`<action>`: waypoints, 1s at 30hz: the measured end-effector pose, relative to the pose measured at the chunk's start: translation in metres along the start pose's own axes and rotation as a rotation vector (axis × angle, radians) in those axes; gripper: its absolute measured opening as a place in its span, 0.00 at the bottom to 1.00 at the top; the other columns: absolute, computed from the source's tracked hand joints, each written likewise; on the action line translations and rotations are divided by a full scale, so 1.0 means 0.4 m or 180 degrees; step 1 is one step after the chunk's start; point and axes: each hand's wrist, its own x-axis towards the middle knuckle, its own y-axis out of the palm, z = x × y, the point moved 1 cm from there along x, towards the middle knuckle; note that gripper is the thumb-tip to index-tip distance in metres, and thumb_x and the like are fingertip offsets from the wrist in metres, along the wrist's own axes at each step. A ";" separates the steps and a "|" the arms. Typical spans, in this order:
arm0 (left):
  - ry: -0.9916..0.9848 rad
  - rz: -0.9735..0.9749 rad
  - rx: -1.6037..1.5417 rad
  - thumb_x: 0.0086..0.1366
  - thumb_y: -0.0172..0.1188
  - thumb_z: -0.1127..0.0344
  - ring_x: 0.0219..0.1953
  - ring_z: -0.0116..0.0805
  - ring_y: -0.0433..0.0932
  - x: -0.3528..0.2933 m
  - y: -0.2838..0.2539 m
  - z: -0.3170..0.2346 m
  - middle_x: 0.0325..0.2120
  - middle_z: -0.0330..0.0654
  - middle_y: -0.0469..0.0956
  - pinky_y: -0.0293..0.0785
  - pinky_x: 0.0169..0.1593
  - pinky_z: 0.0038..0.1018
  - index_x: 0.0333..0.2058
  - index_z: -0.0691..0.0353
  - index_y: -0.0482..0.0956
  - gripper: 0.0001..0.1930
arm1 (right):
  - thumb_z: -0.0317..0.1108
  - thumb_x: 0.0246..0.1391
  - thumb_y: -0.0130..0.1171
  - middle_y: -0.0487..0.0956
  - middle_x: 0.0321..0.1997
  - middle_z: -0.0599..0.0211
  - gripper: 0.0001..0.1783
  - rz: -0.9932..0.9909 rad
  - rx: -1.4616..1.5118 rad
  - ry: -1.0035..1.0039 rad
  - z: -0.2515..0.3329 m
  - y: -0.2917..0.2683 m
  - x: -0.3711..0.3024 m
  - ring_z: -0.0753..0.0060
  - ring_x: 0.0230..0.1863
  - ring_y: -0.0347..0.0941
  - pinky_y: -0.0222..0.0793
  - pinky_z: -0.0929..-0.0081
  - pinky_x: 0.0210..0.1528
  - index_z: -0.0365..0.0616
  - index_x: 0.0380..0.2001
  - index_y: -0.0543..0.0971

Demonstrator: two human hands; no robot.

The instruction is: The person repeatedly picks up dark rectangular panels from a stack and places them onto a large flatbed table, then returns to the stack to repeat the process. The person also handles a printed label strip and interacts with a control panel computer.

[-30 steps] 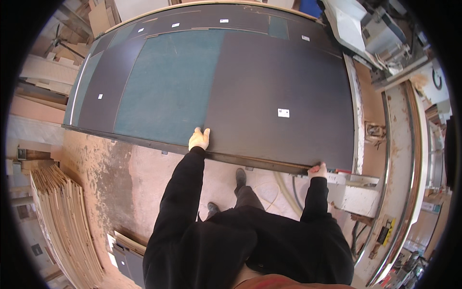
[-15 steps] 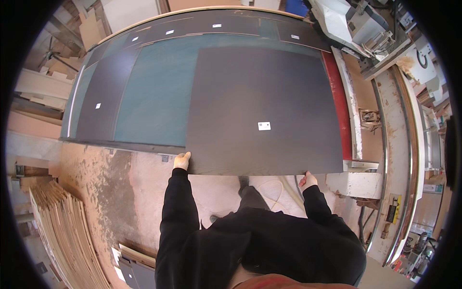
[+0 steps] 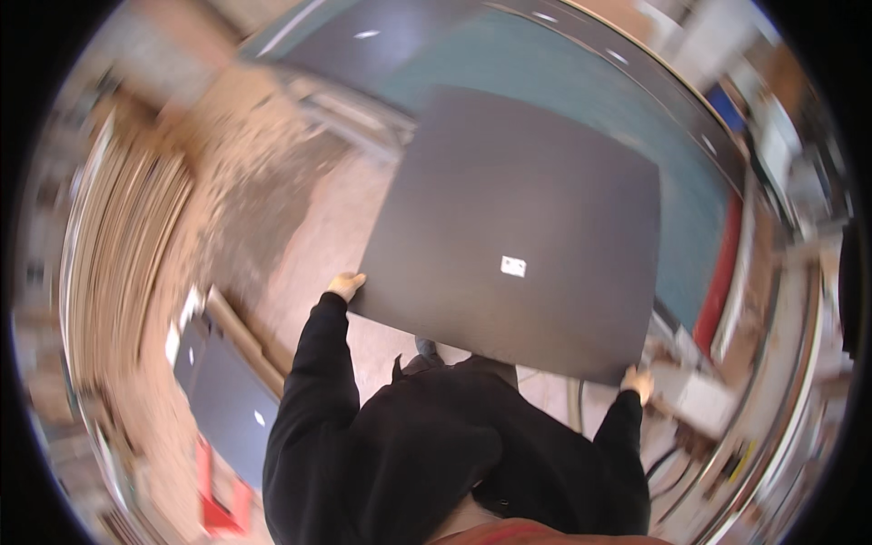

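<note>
We see the left hand (image 3: 345,285) grasping the panel (image 3: 536,191) by its left edge and the right hand (image 3: 639,385) grasping its near right corner. The panel, bearing a white label (image 3: 513,266), spans the space before the torso (image 3: 427,454) and overlaps the green table (image 3: 698,227) in our view; at left stand boards (image 3: 127,254).

Held panel (image 3: 527,191) before you: your left hand (image 3: 346,285) at its left edge near the close corner, your right hand (image 3: 639,383) at its near right corner. Sticker (image 3: 513,266) on it, toward your side. Table (image 3: 695,232) behind it, another panel (image 3: 341,53) on the table's left part. To your left, boards (image 3: 227,400); farther left, a stack of sheets (image 3: 127,245).
</note>
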 end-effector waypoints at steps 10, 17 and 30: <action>-0.1068 -0.1177 -0.0691 0.67 0.58 0.41 0.43 0.48 0.85 -0.593 -0.032 0.408 0.36 0.56 0.86 0.77 0.52 0.40 0.44 0.67 0.86 0.29 | 0.61 0.63 0.52 0.79 0.61 0.44 0.39 0.1630 0.1784 0.0283 0.099 0.162 0.039 0.44 0.61 0.75 0.69 0.59 0.64 0.36 0.61 0.77; -0.1792 -0.2390 -0.0370 0.69 0.46 0.36 0.43 0.56 0.84 -0.839 -0.177 0.552 0.36 0.57 0.85 0.77 0.50 0.47 0.37 0.64 0.88 0.34 | 0.63 0.61 0.51 0.79 0.60 0.42 0.41 0.1182 0.1264 -0.0821 0.330 0.086 -0.283 0.42 0.60 0.76 0.69 0.57 0.63 0.34 0.59 0.78; -0.3584 -0.3085 -0.1518 0.67 0.51 0.37 0.51 0.59 0.81 -1.516 -0.351 1.353 0.43 0.64 0.82 0.74 0.57 0.46 0.45 0.69 0.84 0.35 | 0.69 0.57 0.48 0.81 0.52 0.34 0.47 0.0564 0.0099 -0.3269 1.041 0.050 -1.164 0.36 0.55 0.78 0.71 0.53 0.59 0.28 0.50 0.82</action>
